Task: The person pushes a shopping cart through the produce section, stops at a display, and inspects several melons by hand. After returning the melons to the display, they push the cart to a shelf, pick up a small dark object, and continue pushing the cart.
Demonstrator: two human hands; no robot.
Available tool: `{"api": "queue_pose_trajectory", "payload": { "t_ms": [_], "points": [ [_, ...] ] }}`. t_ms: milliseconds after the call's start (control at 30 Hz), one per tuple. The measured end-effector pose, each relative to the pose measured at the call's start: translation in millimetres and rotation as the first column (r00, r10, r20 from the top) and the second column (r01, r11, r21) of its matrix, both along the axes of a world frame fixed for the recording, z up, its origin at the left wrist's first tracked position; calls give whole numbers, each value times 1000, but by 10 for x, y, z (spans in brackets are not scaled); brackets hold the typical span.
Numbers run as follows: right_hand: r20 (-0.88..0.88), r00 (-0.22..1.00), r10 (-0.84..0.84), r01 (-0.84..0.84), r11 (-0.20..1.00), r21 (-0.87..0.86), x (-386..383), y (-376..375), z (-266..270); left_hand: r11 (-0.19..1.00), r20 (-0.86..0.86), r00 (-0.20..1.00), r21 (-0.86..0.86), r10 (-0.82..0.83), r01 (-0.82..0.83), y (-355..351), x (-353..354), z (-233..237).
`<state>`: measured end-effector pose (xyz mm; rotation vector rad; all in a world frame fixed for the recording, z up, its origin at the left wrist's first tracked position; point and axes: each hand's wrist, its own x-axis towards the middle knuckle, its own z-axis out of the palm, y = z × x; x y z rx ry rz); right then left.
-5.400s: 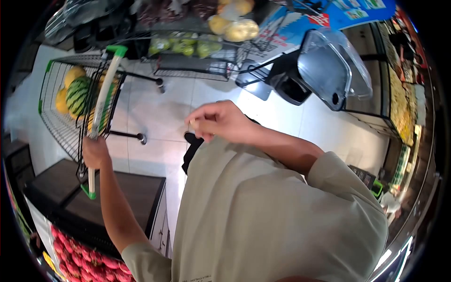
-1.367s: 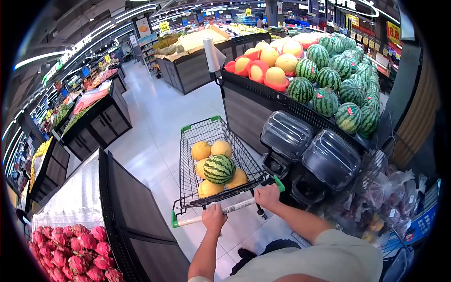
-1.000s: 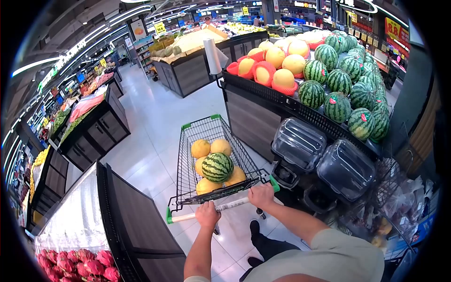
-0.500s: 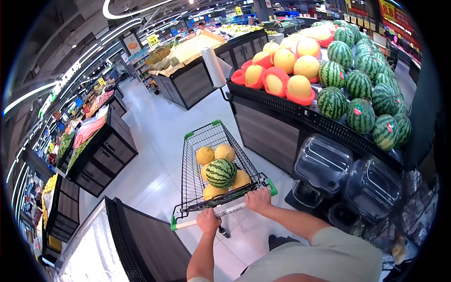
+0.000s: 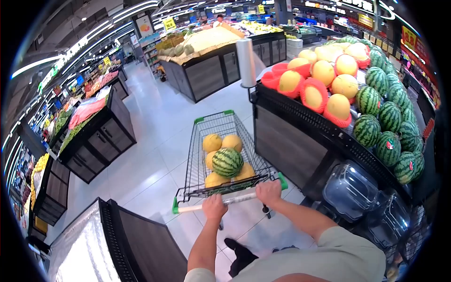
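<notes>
Both my hands are wrapped round the pale handle of a wire shopping cart [image 5: 192, 160] with green corner caps. My left hand [image 5: 214, 207] grips the bar left of its middle. Toward the right end, close to a green cap, my right hand [image 5: 268, 191] is closed on the same bar. Inside the basket a striped watermelon [image 5: 227, 162] rests on top of several yellow melons [image 5: 213, 142]. A black shoe [image 5: 240, 251] shows below the handle.
A stand at right holds yellow melons [image 5: 323, 73] in red foam nets and watermelons [image 5: 367, 131]. A bag roll [image 5: 245, 61] rises at its corner. Clear plastic containers [image 5: 350, 190] sit below. A dark display unit [image 5: 141, 235] is close at left; a produce counter [image 5: 204, 75] stands ahead.
The cart and I have moved forward along the aisle. The melon stand and bag roll have shifted right in view, and a black shoe now shows beneath the handle. Both hands keep their grip.
</notes>
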<state>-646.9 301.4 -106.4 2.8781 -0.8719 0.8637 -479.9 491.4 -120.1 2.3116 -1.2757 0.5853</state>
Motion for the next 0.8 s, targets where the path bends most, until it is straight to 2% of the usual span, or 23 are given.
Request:
{"api": "queue_pose_trajectory", "payload": {
  "t_ms": [33,100,133,333,700,800],
  "points": [
    [-7,1000,21,-21,1000,6,72,2,-22,1000,-10,1000,19,-7,7,-48,113,-31],
    [-38,997,-74,75,997,18,280,-125,13,1000,0,1000,-20,-14,14,-186,328,-117],
    [-40,998,-58,58,998,7,386,-175,34,1000,-2,1000,-30,4,-4,-230,424,-130],
    [-37,987,-154,150,985,-90,871,-459,-78,987,-11,988,-52,-155,154,-548,1019,-169],
    [-46,978,-202,198,977,-73,1781,-834,-103,984,-60,982,-16,-179,178,-1094,2028,-233],
    [53,984,-167,170,984,-54,2036,-955,-106,984,-29,984,-19,-178,177,-1260,2319,-243]
  ]
}}
